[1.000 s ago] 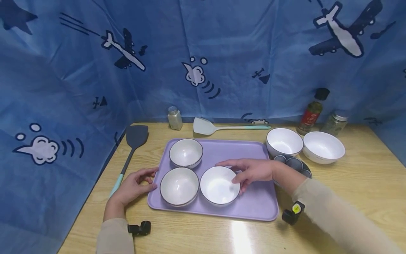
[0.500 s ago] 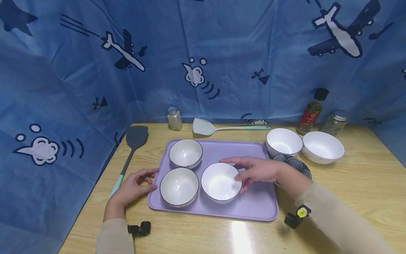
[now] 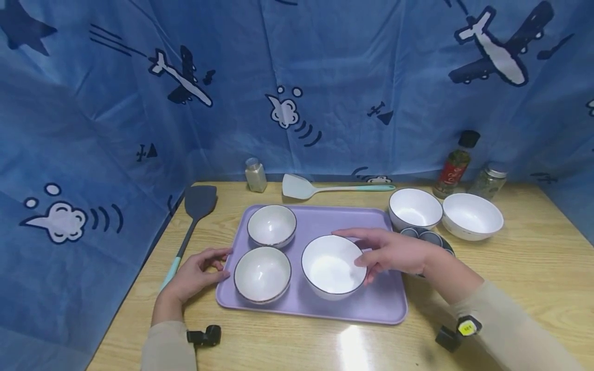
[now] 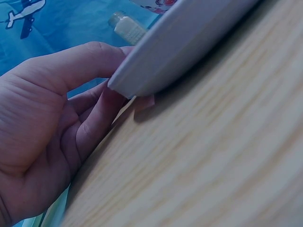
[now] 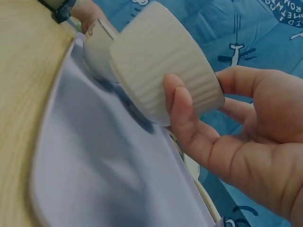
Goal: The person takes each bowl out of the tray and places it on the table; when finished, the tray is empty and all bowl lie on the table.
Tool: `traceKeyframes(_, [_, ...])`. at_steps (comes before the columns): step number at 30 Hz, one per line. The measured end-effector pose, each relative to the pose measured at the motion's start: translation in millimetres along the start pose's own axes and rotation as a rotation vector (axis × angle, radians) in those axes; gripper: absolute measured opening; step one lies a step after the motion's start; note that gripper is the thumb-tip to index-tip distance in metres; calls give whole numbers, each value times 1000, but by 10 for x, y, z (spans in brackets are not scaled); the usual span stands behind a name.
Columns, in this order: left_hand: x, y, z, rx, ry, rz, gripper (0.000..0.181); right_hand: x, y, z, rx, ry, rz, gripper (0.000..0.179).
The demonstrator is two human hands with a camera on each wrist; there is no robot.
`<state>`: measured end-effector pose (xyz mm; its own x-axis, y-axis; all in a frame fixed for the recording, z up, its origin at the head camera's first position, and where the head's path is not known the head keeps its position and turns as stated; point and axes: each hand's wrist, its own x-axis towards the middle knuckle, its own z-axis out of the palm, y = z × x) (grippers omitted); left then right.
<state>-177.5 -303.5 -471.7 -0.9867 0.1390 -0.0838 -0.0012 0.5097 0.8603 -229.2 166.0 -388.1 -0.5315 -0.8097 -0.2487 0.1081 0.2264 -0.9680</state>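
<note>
A white bowl (image 3: 332, 268) with a dark rim and ribbed outside is in my right hand (image 3: 398, 252). The thumb hooks over its right rim and the fingers support the outside, as the right wrist view shows. It hangs over the right half of the lilac tray (image 3: 371, 304), above its shadow. My left hand (image 3: 198, 272) pinches the tray's left edge, with finger ends under the rim in the left wrist view. Two more dark-rimmed bowls stand on the tray's left side, a rear bowl (image 3: 271, 225) and a front bowl (image 3: 262, 274).
Left of the tray lies a dark spatula (image 3: 199, 202); a pale spatula (image 3: 299, 187) lies behind it. A small jar (image 3: 255, 175) stands at the back. To the right are two white bowls (image 3: 472, 216), a sauce bottle (image 3: 454, 170), a glass jar (image 3: 489, 180) and a partly hidden dark cup tray (image 3: 429, 237).
My right hand has raised the bowl and shifted it rightward, away from the front left bowl. The left hand has stayed at the tray's edge.
</note>
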Motion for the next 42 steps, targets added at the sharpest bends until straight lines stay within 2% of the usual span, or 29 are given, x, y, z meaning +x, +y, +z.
traceKeyframes(9, [-21,-28,-6,-9,-3,13,56,-348,-29,96,90,95,0,71])
traceKeyframes(16, [-76,-41,-10,8,0,-9,55,-663,-11,84,92,150,-18,72])
traceKeyframes(21, [-79,-43,2,0,4,0,55,-884,52,-1,86,141,-56,69])
traceKeyframes(27, [-40,-23,21,18,-10,5,54,-1221,213,-118,130,116,-103,69])
traceKeyframes(36, [-19,-11,-14,28,4,4,53,-1600,328,-317,33,198,-37,70])
traceKeyframes(42, [-9,-28,0,2,-5,30,54,-1845,473,-538,38,192,-8,70])
